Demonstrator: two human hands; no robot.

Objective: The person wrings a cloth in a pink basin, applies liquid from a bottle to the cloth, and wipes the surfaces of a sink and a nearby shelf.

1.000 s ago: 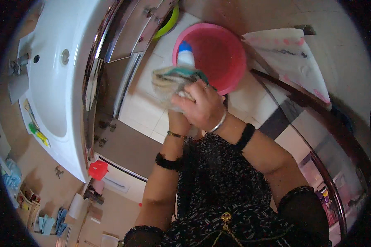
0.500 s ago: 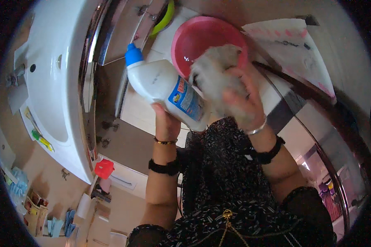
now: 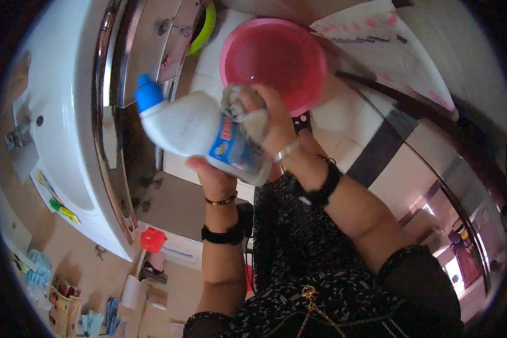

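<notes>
A white cleaner bottle (image 3: 188,121) with a blue cap and a blue label lies tilted across my left hand (image 3: 217,177), its cap end up and to the left. My left fingers are mostly behind the bottle, with the thumb end showing at its lower side. In my right hand (image 3: 276,121) a greyish cloth (image 3: 239,101) is bunched up and pressed against the bottle's upper side near the label. Some of the right fingers are hidden by the cloth. Beyond my hands a pink basin (image 3: 273,62) stands on the tiled floor.
A white washbasin (image 3: 65,124) on a cabinet runs along the left. A green rim (image 3: 204,31) shows beside the cabinet at the top. At the upper right lies a white sheet with pink marks (image 3: 388,56). A dark glossy edge (image 3: 428,121) crosses the right side.
My right hand has brought the cloth left, from beside the basin onto the bottle, bunching it smaller. The bottle has shifted a little left and down in the view.
</notes>
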